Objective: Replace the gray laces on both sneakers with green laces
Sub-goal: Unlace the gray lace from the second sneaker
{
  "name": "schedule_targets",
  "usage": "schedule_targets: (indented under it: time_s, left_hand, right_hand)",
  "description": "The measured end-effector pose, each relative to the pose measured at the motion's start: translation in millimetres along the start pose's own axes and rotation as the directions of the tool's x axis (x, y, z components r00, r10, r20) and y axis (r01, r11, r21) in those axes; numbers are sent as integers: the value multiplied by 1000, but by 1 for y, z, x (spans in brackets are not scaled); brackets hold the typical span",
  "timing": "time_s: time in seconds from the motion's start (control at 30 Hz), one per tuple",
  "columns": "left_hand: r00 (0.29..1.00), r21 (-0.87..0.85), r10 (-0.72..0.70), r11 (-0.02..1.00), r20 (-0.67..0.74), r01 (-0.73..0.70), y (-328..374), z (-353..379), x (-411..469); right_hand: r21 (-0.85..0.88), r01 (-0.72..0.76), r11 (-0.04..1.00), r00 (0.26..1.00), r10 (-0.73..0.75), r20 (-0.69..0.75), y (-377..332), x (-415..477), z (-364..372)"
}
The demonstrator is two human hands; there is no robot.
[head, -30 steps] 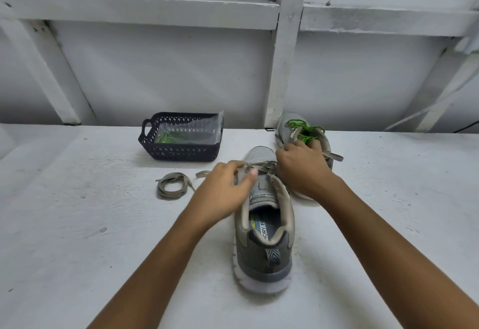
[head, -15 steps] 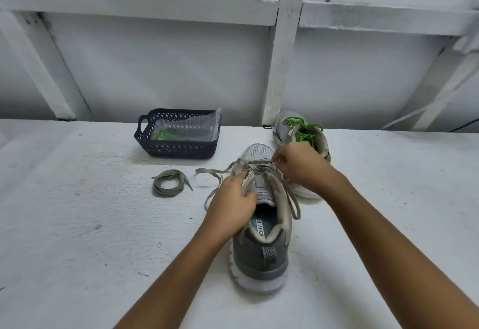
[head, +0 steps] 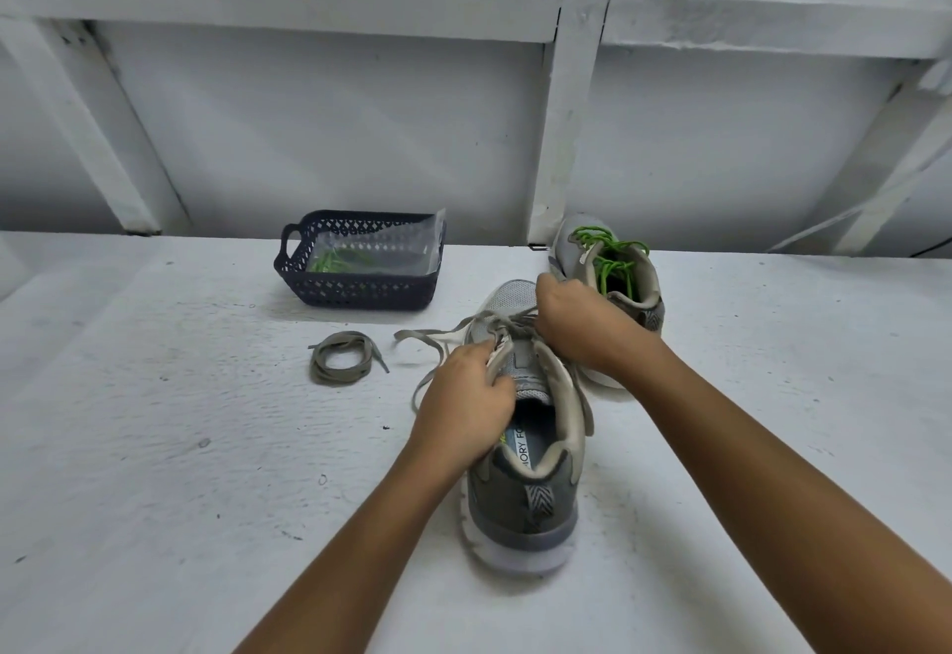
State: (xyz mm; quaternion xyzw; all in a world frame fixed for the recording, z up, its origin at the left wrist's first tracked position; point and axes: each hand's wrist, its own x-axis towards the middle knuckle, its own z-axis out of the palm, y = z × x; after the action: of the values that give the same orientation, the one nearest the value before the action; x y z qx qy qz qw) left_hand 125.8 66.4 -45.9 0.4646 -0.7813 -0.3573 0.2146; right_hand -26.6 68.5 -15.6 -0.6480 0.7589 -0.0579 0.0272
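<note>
The near sneaker [head: 520,488] has a knit mesh cloth toe, a woven chevron-patterned heel tab and a smooth, faintly translucent rubbery sole. Its threaded gray lace [head: 412,335] and the coiled gray lace [head: 342,360] are flat, matt woven cloth. The basket [head: 360,290] is dark matt plastic (an openwork lattice) and holds a glossy clear plastic bag [head: 381,251]. The table [head: 154,447] looks white-painted, matt and rough.

— What else is on my feed besides the job?
— I see a white table [head: 154,447], scuffed and speckled, under the left hand [head: 463,396]. Beyond that hand and off to its left stands a dark lattice basket [head: 360,287] with a loop handle, and a clear plastic bag [head: 381,251] inside.
— And farther back?
— A white wall [head: 309,128] crossed by white beams [head: 572,86], upright, level and slanted.
</note>
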Motion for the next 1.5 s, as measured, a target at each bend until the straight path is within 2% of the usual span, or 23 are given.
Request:
schedule_targets:
  time_s: [0.17, 0.3, 0.47, 0.63, 0.83, 0.9, 0.97, 1.1, 1.2, 1.37, 1.5]
  left_hand:
    - [1000, 1, 0, 1000, -11, 0, 0, 1, 0]
    - [1000, 1, -1, 1000, -12, 1, -2, 1, 0]
    - [1000, -1, 3, 1000, -18, -3, -3, 2, 1]
    - [1000, 7, 3, 1000, -9, -3, -2, 3, 2]
    - [1000, 16, 20, 1000, -18, -20, 0, 2, -1]
    - [1000, 23, 19, 1000, -15, -19, 0, 1, -1]
    - [1000, 28, 17, 999, -14, -16, -1, 2, 0]
    - [1000, 26, 17, 1000, -22, -16, 1, 1, -1]
    - [1000, 30, 14, 999, -27, -13, 0, 1, -1]
    - [1000, 26, 8, 1000, -22, -7, 0, 2, -1]
    - [1000, 20, 11, 1000, -27, -10, -1, 2, -2]
  right_hand:
    - [26, -20, 999, 994, 23, -107, 0, 0, 2]
    - [-42, -99, 994, 985, 92, -148, 11, 1, 2]
    - [-3, -106, 994, 984, 104, -145, 14, 3, -3]
    - [21, -59, 998, 998, 60, -33, 9, 1, 1]
    - [-53, -87, 995, 970, 73, -230, 5, 1, -7]
    - [-49, -99, 994, 966, 85, -245, 2, 3, -5]
    - [60, -138, 989, 969, 147, -197, 0, 4, -4]
    - [389, -271, 880, 962, 258, 85, 3, 1, -9]
    - [469, -343, 814, 939, 298, 170, 5, -5, -14]
    - [471, -309, 826, 949, 303, 91, 5, -7, -11]
    - [423, -282, 861, 894, 396, -209, 11, 5, -11]
